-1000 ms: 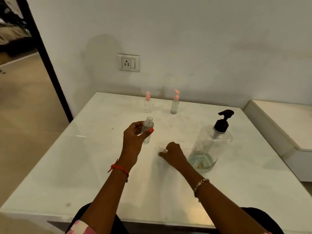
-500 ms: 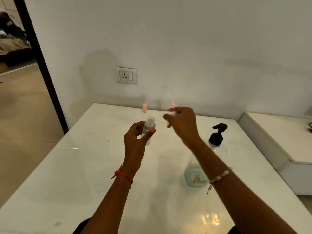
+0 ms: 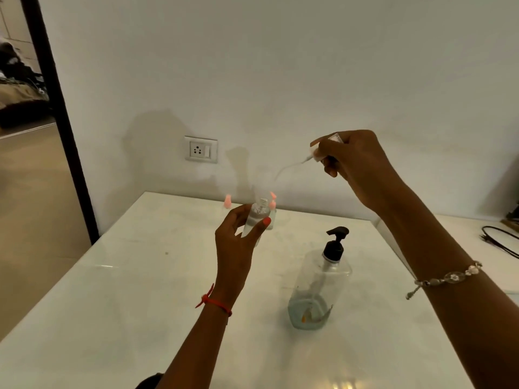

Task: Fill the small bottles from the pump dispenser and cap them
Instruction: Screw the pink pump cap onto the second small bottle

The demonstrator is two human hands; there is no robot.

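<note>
Pump dispenser (image 3: 320, 284) with small, unreadable orange marking (image 3: 308, 315)

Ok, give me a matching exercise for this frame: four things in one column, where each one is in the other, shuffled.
Things:
1 uncapped small bottle
2 cap with tube
3 pump dispenser
4 black cable

Places:
a standing on the table
b in the right hand
c on the side surface at right
d in the left hand

Pairs: 1-d, 2-b, 3-a, 4-c
</note>
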